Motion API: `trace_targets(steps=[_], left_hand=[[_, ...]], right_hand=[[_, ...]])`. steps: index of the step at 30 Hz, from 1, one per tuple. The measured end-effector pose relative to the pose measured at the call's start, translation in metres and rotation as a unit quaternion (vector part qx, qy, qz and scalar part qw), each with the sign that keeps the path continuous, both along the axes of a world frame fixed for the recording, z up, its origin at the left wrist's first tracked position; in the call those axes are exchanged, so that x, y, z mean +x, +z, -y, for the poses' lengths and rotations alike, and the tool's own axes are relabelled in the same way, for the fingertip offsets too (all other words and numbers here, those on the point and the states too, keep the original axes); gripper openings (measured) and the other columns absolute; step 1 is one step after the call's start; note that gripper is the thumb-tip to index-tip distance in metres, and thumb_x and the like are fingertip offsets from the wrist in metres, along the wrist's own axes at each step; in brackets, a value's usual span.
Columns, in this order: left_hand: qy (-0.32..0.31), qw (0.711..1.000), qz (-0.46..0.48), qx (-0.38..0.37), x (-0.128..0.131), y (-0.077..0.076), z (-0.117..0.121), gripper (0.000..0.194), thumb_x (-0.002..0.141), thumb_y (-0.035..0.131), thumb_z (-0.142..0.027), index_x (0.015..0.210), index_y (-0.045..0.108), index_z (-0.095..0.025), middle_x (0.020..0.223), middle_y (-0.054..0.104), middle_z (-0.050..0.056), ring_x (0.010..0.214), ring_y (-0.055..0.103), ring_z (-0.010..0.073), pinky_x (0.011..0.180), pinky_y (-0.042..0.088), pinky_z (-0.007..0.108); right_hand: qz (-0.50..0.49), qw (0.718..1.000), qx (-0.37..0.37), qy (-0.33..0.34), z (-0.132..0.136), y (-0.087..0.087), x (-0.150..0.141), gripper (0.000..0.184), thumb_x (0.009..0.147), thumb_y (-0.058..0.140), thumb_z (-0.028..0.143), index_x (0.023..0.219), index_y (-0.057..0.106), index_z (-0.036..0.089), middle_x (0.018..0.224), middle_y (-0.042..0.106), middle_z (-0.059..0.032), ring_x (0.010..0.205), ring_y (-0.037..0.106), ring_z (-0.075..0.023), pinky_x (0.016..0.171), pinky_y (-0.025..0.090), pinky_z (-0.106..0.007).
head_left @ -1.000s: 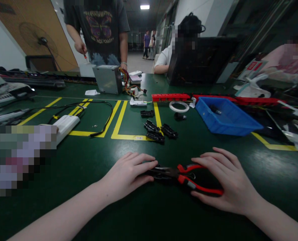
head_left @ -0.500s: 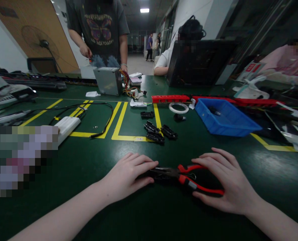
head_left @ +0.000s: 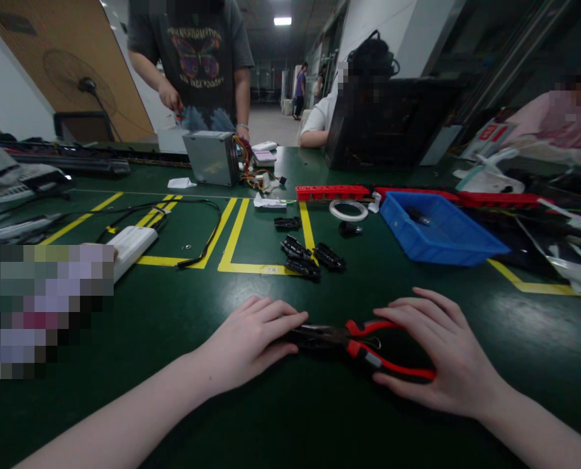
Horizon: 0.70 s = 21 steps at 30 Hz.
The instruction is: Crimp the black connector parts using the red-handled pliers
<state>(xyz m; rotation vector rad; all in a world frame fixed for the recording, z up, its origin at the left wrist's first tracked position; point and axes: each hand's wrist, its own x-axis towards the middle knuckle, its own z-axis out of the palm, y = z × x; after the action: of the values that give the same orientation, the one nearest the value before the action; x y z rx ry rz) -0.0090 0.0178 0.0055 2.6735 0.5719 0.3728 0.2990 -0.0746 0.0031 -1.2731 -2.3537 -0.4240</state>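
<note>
My right hand (head_left: 447,352) is closed around the spread red handles of a pair of long-nose pliers (head_left: 359,339). The pliers' jaws point left and lie against a small black plastic part (head_left: 310,339). My left hand (head_left: 261,332) pinches the left end of that black part between thumb and fingers, low over the green table. Fingers and jaws cover much of the part. Beyond my hands lie several similar black plastic parts (head_left: 303,266) in a loose group. A small black cylindrical piece (head_left: 350,228) rests to their right.
A blue bin (head_left: 447,244) stands right, near a roll of tape (head_left: 348,210) and red strips (head_left: 332,192). At the back is a metal power supply box (head_left: 210,159) with wires. A white power strip (head_left: 131,251) lies left. A person in a dark shirt (head_left: 193,65) stands opposite.
My hands and the pliers stay in nearly the same place, with the handles shifted very slightly left. People in the far background have moved to the right.
</note>
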Motion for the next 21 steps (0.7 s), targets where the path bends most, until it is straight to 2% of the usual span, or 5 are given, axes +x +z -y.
trace_targets(steps=[21], left_hand=[[0.003,1.0,0.007,0.003,-0.0008,0.0003,0.0008,0.048,0.097,0.052,-0.02,0.143,0.04,-0.026,0.127,0.059,0.009,0.108,0.058,0.0225,0.089,0.048,0.041]], right_hand=[[0.034,0.999,0.037,0.002,0.0017,0.0015,-0.0006,0.063,0.074,0.072,0.048,0.125,0.053,0.015,0.104,0.069,-0.0103,0.099,0.063,-0.0276,0.104,0.038,-0.05]])
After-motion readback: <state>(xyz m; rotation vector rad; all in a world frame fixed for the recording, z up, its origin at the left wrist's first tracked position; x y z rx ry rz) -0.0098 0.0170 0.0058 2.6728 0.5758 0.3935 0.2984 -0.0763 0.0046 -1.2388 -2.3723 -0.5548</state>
